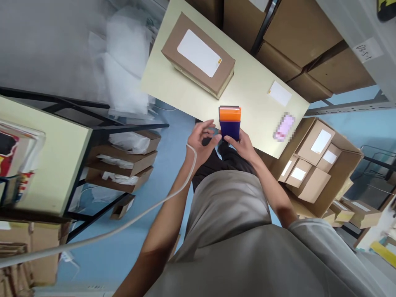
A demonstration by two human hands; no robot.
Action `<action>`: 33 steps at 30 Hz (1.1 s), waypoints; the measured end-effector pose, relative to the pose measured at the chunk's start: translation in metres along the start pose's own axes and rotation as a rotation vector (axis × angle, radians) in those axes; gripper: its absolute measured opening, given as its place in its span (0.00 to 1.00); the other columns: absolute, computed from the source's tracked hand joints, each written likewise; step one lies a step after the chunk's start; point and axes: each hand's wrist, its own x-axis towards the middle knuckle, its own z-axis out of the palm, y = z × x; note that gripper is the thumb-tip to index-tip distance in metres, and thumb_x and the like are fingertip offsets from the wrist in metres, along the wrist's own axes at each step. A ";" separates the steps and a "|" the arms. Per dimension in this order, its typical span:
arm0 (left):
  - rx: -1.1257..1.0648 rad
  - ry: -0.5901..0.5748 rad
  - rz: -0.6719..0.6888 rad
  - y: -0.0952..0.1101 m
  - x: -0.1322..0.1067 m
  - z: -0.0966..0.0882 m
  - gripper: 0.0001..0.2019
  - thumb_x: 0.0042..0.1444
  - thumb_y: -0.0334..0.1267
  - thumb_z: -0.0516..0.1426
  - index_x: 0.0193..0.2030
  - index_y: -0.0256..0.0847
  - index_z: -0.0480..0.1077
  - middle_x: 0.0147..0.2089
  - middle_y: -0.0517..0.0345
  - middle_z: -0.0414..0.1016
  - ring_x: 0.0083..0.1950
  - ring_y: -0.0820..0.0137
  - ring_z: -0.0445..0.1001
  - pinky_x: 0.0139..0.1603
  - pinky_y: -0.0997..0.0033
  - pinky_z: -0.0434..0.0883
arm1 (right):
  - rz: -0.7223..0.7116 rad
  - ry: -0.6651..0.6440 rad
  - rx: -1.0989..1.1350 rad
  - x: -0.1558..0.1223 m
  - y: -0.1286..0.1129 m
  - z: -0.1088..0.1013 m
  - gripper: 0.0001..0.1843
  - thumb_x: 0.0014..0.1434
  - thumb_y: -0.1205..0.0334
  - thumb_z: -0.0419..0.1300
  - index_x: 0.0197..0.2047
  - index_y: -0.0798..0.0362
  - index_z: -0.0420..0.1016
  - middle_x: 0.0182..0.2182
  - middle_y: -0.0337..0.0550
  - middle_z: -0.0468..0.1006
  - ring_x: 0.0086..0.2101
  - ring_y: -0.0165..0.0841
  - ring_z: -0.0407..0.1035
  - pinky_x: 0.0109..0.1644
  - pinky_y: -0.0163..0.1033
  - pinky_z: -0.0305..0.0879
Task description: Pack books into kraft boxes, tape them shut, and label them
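Gripping the orange and blue box (230, 123) at the edge of the surface (253, 86), the right hand (243, 144) holds alone; the left hand (202, 139), at its 9 o'clock, is open. The box might slip and drop

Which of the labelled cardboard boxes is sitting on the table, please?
The large brown box at the far end of the table, white label on top; the smaller labelled boxes lie off the table, in and around an open carton on the right.
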 end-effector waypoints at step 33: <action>0.143 -0.351 0.170 0.097 0.037 -0.039 0.03 0.67 0.38 0.64 0.43 0.45 0.82 0.44 0.53 0.82 0.47 0.60 0.81 0.53 0.56 0.82 | -0.615 -0.161 -1.022 -0.038 -0.034 -0.064 0.16 0.82 0.58 0.51 0.58 0.51 0.79 0.55 0.59 0.85 0.58 0.51 0.78 0.71 0.67 0.74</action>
